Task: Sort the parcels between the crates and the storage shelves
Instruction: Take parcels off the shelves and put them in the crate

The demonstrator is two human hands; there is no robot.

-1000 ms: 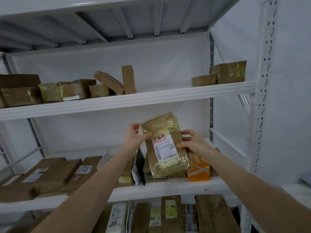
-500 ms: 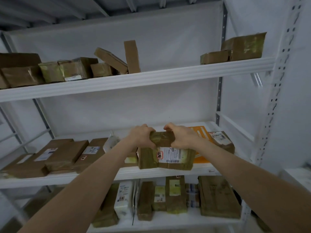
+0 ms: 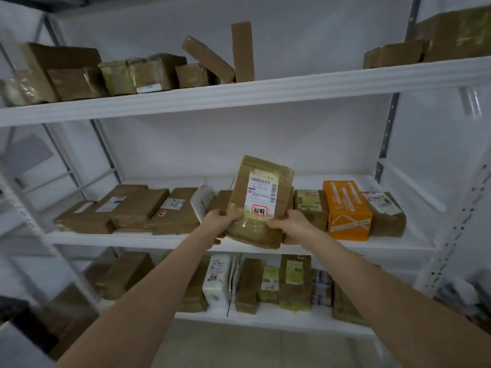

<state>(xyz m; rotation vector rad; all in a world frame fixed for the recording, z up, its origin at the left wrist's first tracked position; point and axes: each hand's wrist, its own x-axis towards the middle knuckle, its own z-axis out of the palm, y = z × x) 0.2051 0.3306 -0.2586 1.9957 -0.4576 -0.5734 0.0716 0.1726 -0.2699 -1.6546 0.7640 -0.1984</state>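
A tape-wrapped brown parcel with a white shipping label and a red-edged sticker leans upright over the front of the middle shelf. My left hand grips its lower left edge, thumb on the front face. My right hand grips its lower right edge in the same way. The parcel's base sits at the shelf lip, in front of other brown parcels that it partly hides.
The middle shelf also bears flat cardboard parcels at left and an orange box with a brown box at right. The upper shelf and lower shelf carry several parcels. White perforated uprights frame the right side.
The parcel, held flat against the shelf edge half a second ago, is now turned upright with its label facing me; my hands have shifted from its top to its lower edges. The view dropped lower.
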